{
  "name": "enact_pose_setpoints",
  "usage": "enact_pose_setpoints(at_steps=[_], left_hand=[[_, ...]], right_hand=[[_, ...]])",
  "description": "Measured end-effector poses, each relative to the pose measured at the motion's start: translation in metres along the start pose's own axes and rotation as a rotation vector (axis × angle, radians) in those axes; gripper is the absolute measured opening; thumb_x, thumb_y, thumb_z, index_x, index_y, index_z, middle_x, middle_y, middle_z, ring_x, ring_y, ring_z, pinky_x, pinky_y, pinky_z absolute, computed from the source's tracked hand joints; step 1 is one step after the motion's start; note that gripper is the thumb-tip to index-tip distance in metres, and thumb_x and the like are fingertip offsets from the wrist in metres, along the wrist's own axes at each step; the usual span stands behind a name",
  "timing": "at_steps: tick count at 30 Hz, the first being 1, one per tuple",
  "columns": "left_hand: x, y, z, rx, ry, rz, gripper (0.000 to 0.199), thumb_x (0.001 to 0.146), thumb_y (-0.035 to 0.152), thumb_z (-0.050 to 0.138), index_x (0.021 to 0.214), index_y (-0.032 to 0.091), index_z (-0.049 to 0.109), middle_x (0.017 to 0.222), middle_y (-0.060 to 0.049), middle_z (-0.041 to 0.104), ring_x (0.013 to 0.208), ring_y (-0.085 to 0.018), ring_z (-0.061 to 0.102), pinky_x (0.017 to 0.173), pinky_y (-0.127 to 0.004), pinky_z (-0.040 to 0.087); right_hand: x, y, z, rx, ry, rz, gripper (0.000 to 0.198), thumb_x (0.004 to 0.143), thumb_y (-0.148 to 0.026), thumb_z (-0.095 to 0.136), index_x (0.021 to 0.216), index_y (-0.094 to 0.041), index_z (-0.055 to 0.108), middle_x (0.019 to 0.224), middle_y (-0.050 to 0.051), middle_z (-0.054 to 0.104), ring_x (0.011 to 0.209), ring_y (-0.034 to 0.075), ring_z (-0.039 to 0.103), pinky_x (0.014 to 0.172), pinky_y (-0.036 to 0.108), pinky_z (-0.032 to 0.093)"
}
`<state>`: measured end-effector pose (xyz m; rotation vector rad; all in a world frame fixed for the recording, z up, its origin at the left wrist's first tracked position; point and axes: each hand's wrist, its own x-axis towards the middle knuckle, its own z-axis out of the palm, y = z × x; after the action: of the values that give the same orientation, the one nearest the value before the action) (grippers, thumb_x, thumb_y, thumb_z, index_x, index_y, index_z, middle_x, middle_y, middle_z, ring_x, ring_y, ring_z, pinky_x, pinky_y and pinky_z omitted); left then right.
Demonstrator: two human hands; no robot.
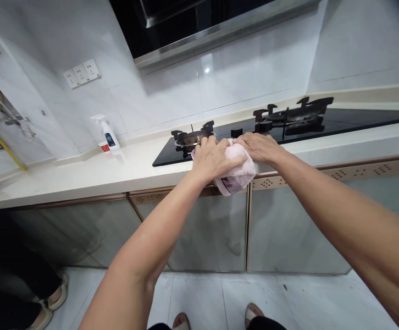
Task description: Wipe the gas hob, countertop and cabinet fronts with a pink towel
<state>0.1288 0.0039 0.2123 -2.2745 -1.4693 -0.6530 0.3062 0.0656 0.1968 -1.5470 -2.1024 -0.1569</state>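
Observation:
A pale pink cloth (238,167) is bunched at the front edge of the black gas hob (227,130), its lower end hanging over the counter edge. My left hand (210,158) lies over the cloth's left side, fingers bent toward the left burner (191,137) and thumb across the fabric. Gripping the cloth's upper right part is my right hand (259,146), with its fingertips partly hidden in the folds. A black knob (236,133) shows just behind the cloth. Further right sits the other burner (297,117) with its dark pan supports.
A white spray bottle (110,133) stands by the wall on the white counter (82,176), beside a small red and white item (103,146). The range hood (199,32) overhangs the hob. Another person's legs (13,266) are at the far left. Cabinet doors (206,233) line the front.

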Motion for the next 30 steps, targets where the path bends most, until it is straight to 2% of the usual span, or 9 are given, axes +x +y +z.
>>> enact_pose_setpoints(at_steps=[5,8,14,18,21,25,30], left_hand=[[-0.004,-0.020,-0.008,-0.031,-0.068,-0.001,0.067,0.083,0.076,0.054,0.129,0.028,0.062,0.125,-0.010,0.058,0.122,-0.033,0.049,0.104,-0.047,0.043],[-0.009,-0.039,-0.014,-0.049,-0.066,-0.044,0.068,0.082,0.077,0.054,0.128,0.027,0.062,0.128,-0.011,0.058,0.124,-0.034,0.048,0.105,-0.049,0.042],[-0.034,-0.097,-0.034,-0.043,-0.038,-0.219,0.063,0.082,0.074,0.054,0.120,0.026,0.067,0.122,-0.012,0.061,0.125,-0.035,0.049,0.108,-0.050,0.042],[-0.053,-0.138,-0.048,-0.013,-0.023,-0.325,0.064,0.082,0.072,0.054,0.123,0.025,0.067,0.123,-0.013,0.061,0.128,-0.035,0.048,0.111,-0.049,0.041],[-0.058,-0.159,-0.053,0.004,-0.024,-0.409,0.069,0.080,0.074,0.054,0.128,0.025,0.065,0.126,-0.015,0.060,0.130,-0.036,0.048,0.111,-0.049,0.041],[-0.056,-0.163,-0.053,0.043,-0.038,-0.434,0.067,0.080,0.074,0.053,0.126,0.026,0.065,0.127,-0.015,0.060,0.130,-0.038,0.048,0.109,-0.052,0.042],[-0.057,-0.138,-0.050,0.094,-0.008,-0.394,0.059,0.085,0.068,0.050,0.122,0.026,0.066,0.129,-0.016,0.060,0.131,-0.039,0.046,0.108,-0.056,0.041]], right_hand=[[-0.003,-0.005,-0.007,-0.002,-0.047,-0.006,0.057,0.100,-0.053,0.016,0.091,-0.024,0.065,0.114,0.013,0.071,0.104,0.033,0.064,0.085,0.047,0.044],[-0.003,-0.007,-0.009,-0.008,-0.061,-0.005,0.057,0.100,-0.053,0.015,0.089,-0.024,0.063,0.113,0.013,0.071,0.105,0.034,0.064,0.084,0.047,0.044],[-0.004,-0.007,-0.007,0.013,-0.042,0.003,0.055,0.098,-0.056,0.019,0.090,-0.024,0.064,0.117,0.013,0.071,0.108,0.035,0.063,0.088,0.050,0.044],[-0.006,-0.008,-0.006,0.016,-0.033,-0.001,0.055,0.098,-0.057,0.020,0.093,-0.025,0.065,0.119,0.013,0.070,0.109,0.036,0.064,0.090,0.054,0.044],[-0.006,-0.007,-0.004,0.022,-0.026,0.000,0.056,0.098,-0.057,0.022,0.101,-0.026,0.068,0.125,0.014,0.069,0.114,0.039,0.062,0.092,0.057,0.044],[-0.003,-0.007,-0.002,0.043,-0.022,0.003,0.057,0.098,-0.059,0.024,0.111,-0.027,0.071,0.129,0.013,0.068,0.117,0.040,0.061,0.094,0.060,0.044],[-0.001,-0.007,-0.001,0.039,-0.021,0.011,0.059,0.098,-0.060,0.026,0.116,-0.026,0.071,0.131,0.014,0.067,0.120,0.041,0.059,0.096,0.064,0.043]])
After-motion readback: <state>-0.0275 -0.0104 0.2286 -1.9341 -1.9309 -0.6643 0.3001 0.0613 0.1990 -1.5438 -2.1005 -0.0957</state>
